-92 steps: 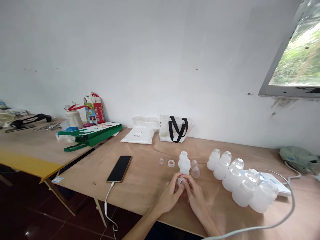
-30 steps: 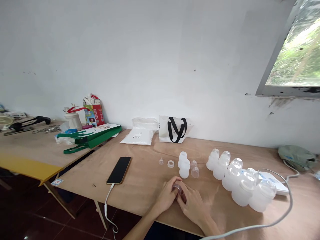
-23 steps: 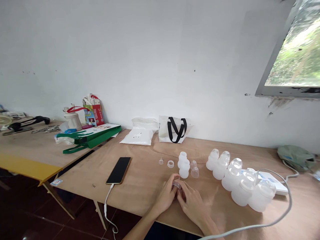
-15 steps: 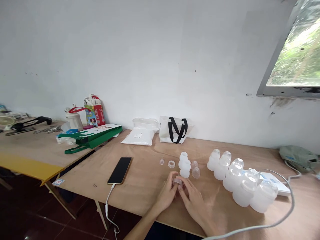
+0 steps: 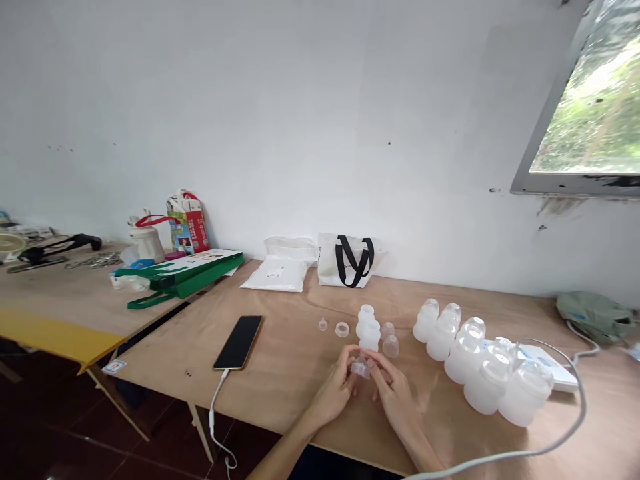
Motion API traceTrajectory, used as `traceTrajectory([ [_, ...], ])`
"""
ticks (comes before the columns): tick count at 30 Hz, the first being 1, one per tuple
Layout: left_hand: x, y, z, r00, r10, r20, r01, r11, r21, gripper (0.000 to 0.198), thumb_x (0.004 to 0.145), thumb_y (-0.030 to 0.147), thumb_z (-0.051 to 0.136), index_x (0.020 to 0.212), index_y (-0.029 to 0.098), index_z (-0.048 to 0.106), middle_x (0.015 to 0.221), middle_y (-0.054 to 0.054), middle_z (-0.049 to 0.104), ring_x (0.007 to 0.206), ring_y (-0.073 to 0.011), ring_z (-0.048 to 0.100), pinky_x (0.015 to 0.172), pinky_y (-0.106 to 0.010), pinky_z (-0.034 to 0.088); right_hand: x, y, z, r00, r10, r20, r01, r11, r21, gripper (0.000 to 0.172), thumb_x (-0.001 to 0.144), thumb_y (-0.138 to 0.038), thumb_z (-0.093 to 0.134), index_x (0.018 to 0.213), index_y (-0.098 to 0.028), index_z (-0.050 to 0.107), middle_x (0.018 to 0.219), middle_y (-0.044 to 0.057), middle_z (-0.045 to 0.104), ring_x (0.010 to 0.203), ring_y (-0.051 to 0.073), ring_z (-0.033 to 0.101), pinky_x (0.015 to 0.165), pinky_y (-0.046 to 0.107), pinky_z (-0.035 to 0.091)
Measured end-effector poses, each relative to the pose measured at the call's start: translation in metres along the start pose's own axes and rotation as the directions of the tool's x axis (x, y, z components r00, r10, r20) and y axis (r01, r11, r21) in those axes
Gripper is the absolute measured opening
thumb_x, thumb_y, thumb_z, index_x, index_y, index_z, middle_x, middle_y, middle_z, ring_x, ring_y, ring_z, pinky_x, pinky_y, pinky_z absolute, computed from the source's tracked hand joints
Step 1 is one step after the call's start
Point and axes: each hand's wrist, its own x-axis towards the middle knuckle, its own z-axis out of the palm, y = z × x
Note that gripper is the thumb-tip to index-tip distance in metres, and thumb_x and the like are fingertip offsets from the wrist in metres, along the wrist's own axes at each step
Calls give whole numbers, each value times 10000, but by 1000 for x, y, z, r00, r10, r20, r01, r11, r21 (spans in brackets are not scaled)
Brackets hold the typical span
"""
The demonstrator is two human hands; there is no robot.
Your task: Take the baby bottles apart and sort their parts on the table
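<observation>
Close to the table's front edge, my left hand point(image 5: 337, 388) and my right hand point(image 5: 393, 388) meet around a clear bottle nipple point(image 5: 361, 368), which seems to sit in a collar ring. Fingertips of both hands close on it from either side. Just beyond them stand small frosted bottles point(image 5: 369, 331) without caps. Clear domed caps point(image 5: 391, 345) lie to their right. Left of the bottles are a loose collar ring point(image 5: 342, 329) and another clear nipple point(image 5: 323, 324).
Several capped frosted bottles point(image 5: 487, 377) stand in rows at right, beside a white box point(image 5: 553, 365) and a grey cable point(image 5: 550, 448). A phone point(image 5: 239, 342) lies at left. A white packet point(image 5: 276, 273) and a white bag point(image 5: 333, 260) rest by the wall.
The nipple and ring have been turned in my fingers, so the nipple's side profile now shows. My right hand has opened out slightly to the right. The things on the table stay put.
</observation>
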Motion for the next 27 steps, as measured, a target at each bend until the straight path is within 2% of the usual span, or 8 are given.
traceTrajectory([
  [5, 1, 13, -12, 994, -23, 108, 23, 1000, 8, 555, 986, 546, 534, 1439, 260, 392, 1001, -27, 637, 687, -122, 505, 698, -268, 435, 4, -1, 0, 1000, 20, 1, -20, 996, 85, 517, 853, -609, 656, 1176, -216, 746, 978, 79, 769, 497, 131, 528, 414, 245, 419],
  [8, 2, 27, -23, 998, -30, 61, 33, 998, -45, 624, 933, 545, 627, 1426, 242, 394, 937, -11, 625, 734, -138, 536, 711, -265, 433, 7, -5, -2, 999, 44, 23, -48, 978, 204, 570, 807, -608, 726, 1205, -201, 727, 978, 101, 771, 610, 186, 626, 413, 238, 430],
  [10, 1, 38, -30, 999, -30, 40, 33, 997, -69, 598, 917, 529, 660, 1380, 232, 426, 903, 0, 620, 735, -136, 537, 712, -261, 423, 8, -9, -6, 999, 35, 37, -42, 974, 224, 560, 779, -609, 760, 1150, -189, 747, 986, 121, 775, 723, 240, 681, 426, 241, 448],
  [12, -2, 48, -35, 998, -36, 58, 40, 997, -66, 529, 922, 507, 668, 1323, 227, 467, 869, 12, 616, 718, -127, 532, 714, -259, 408, 8, -14, -10, 999, 22, 48, -30, 984, 176, 503, 771, -607, 775, 1048, -188, 779, 991, 127, 778, 780, 261, 697, 447, 243, 459],
  [15, -4, 59, -39, 998, -29, 64, 34, 997, -73, 448, 932, 496, 666, 1243, 218, 502, 828, 28, 603, 702, -118, 528, 713, -255, 394, 8, -18, -17, 999, 4, 44, -7, 998, 69, 442, 786, -613, 766, 942, -201, 803, 964, 106, 782, 751, 236, 686, 475, 242, 452],
  [21, -4, 62, -36, 999, -37, 40, 40, 995, -89, 415, 903, 537, 680, 1127, 214, 547, 879, 9, 628, 658, -105, 518, 658, -239, 374, 8, -22, -27, 996, -38, 81, 38, 999, 0, 401, 818, -619, 732, 913, -236, 805, 1006, 77, 782, 750, 218, 667, 500, 249, 466],
  [25, -3, 62, -33, 997, -46, 62, 51, 996, -79, 399, 906, 515, 680, 1138, 213, 559, 833, 24, 608, 637, -100, 496, 668, -242, 375, 9, -25, -32, 994, -78, 81, 85, 993, -78, 371, 837, -575, 732, 1053, -277, 784, 1097, 56, 777, 885, 243, 691, 569, 262, 486],
  [27, -4, 64, -33, 997, -47, 64, 51, 996, -76, 389, 910, 501, 678, 1138, 209, 560, 819, 27, 598, 644, -103, 495, 677, -245, 378, 10, -27, -34, 991, -104, 90, 116, 982, -151, 334, 854, -551, 722, 1058, -295, 787, 1099, 43, 780, 918, 244, 696, 611, 271, 488],
])
